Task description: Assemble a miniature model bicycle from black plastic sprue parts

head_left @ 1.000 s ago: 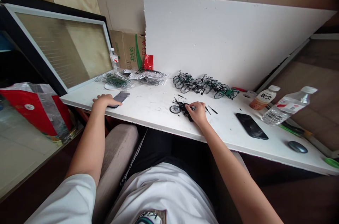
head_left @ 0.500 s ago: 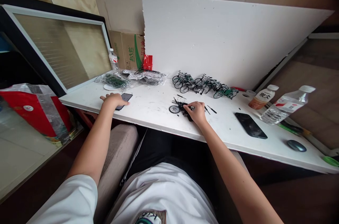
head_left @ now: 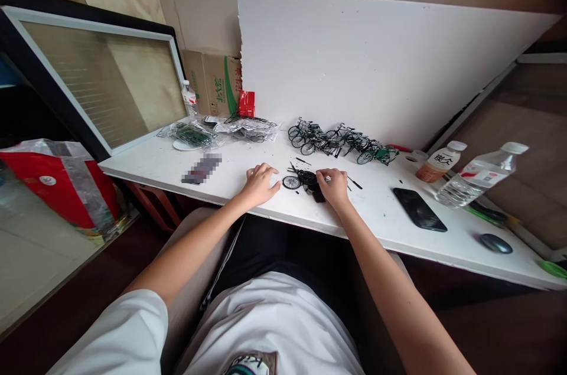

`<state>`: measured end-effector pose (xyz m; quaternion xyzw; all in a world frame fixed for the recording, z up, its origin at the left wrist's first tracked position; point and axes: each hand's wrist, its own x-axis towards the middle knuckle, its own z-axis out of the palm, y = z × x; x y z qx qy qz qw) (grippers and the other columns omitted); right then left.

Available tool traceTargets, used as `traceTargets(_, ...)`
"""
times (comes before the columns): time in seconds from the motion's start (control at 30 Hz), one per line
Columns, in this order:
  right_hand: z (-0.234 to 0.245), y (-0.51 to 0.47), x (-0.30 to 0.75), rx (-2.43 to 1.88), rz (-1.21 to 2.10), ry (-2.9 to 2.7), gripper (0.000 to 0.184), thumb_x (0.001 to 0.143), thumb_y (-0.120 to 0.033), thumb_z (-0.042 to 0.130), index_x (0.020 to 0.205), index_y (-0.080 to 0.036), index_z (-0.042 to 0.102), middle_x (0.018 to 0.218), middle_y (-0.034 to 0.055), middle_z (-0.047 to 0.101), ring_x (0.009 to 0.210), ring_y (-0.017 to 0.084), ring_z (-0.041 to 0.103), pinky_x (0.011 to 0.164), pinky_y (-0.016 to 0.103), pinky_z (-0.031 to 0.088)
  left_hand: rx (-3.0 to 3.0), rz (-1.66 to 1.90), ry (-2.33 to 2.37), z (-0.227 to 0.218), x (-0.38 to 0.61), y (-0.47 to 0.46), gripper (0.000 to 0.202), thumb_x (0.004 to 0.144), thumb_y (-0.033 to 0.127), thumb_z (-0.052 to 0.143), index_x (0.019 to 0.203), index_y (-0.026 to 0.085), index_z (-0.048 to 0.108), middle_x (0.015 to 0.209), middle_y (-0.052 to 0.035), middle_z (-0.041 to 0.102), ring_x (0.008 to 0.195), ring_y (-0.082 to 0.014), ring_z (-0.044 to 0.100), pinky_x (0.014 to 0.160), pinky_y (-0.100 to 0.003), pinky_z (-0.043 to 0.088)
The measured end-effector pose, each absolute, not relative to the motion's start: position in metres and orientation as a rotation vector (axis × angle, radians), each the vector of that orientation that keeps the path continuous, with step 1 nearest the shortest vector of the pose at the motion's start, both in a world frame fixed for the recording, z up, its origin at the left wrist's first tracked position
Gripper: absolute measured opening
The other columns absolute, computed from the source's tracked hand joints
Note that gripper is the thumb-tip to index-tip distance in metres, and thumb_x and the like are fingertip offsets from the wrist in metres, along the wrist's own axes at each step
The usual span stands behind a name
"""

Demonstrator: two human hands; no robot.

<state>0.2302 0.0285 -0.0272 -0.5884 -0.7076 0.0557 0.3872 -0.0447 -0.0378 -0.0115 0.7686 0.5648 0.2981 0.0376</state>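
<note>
A small model bicycle [head_left: 305,176] lies on the white table before me, its black spoked wheel [head_left: 291,182] to the left among tiny loose black parts. My left hand [head_left: 260,187] hovers or rests just left of that wheel, thumb and fingers apart, holding nothing. At the bicycle's right side is my right hand [head_left: 333,188], fingers curled together; what they pinch, if anything, is hidden. A thin black rod [head_left: 355,182] lies just past this hand. Farther left, a phone [head_left: 202,169] lies with its screen pixelated.
Several green-and-black model bicycles [head_left: 341,140] stand along the white board [head_left: 376,62]. Bagged parts [head_left: 195,133] lie at the back left. To the right are a dark phone [head_left: 419,209], a brown-labelled drink bottle [head_left: 440,162], a water bottle [head_left: 481,177] and a mouse [head_left: 496,243].
My left hand has left the phone and moved right to beside the bicycle wheel. The phone's screen now appears pixelated. My right hand has shifted slightly right, its fingers still curled.
</note>
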Motion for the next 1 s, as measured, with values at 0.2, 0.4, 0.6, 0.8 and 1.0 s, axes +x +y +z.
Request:
traceTargets(0.2,-0.020,0.033,0.251,-1.697,0.102,-1.937,0.030,0.097,-0.038,0.059,0.104,-0.020,0.083,0.118,0.0179,0.076,0.119,0.043,0.057,0.093,0.050,0.045,2.342,1.071,1.570,-0.021,-0.046,-0.034,0.021,0.099,0.030,0.061,0.116,0.022,0.070,0.127,-0.0112,0.070,0.128,-0.0310,0.061,0.113,-0.051,0.043)
traceTargets(0.4,-0.016,0.028,0.242,-1.389,0.215,-2.028,0.029,0.100,-0.036,0.056,0.098,-0.021,0.081,0.102,0.0120,0.082,0.103,0.033,0.069,0.091,0.042,0.050,2.492,0.982,1.323,-0.026,-0.041,-0.041,0.049,0.104,0.045,0.057,0.148,0.025,0.058,0.160,-0.0144,0.052,0.151,-0.0314,0.048,0.127,-0.050,0.037)
traceTargets(0.6,-0.016,0.032,0.247,-1.353,0.292,-1.943,0.032,0.099,-0.034,0.057,0.116,-0.019,0.079,0.116,0.0125,0.081,0.113,0.034,0.067,0.099,0.045,0.050,2.554,0.788,1.265,-0.031,-0.037,-0.045,0.060,0.104,0.054,0.056,0.159,0.028,0.049,0.175,-0.0131,0.035,0.163,-0.0344,0.030,0.131,-0.056,0.031)
traceTargets(0.8,-0.018,0.040,0.271,-1.699,0.177,-1.935,0.049,0.091,-0.045,0.070,0.133,-0.020,0.070,0.130,0.0167,0.074,0.128,0.045,0.051,0.101,0.058,0.044,2.516,0.841,1.287,-0.036,-0.038,-0.043,0.062,0.101,0.051,0.063,0.156,0.027,0.050,0.166,-0.0161,0.042,0.156,-0.0356,0.041,0.130,-0.056,0.034)
traceTargets(1.0,-0.025,0.042,0.273,-1.757,0.082,-1.940,0.057,0.087,-0.050,0.074,0.135,-0.019,0.066,0.141,0.0229,0.064,0.131,0.045,0.047,0.101,0.059,0.043,2.461,0.977,1.357,-0.035,-0.035,-0.044,0.067,0.089,0.043,0.079,0.148,0.026,0.053,0.148,-0.0170,0.049,0.144,-0.0352,0.050,0.124,-0.054,0.040)
